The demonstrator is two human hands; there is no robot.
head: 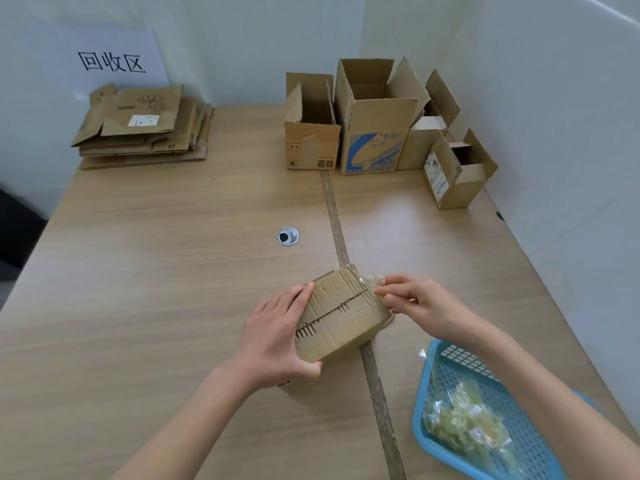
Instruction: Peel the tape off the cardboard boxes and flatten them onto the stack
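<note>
A small brown cardboard box (341,313) sits on the wooden table (166,271) in front of me, its top face torn and rough along the seam. My left hand (277,336) grips the box's left side, thumb on the near face. At the box's right edge my right hand (415,301) pinches a crumpled strip of clear tape (374,281) that lifts off the far right corner. A stack of flattened boxes (145,128) lies at the far left corner under a paper sign.
Several open upright boxes (374,116) stand along the back right by the wall. A blue plastic basket (485,410) holding wadded tape sits at the near right. A metal cable grommet (287,236) and a tape-covered seam (334,216) mark the table's middle.
</note>
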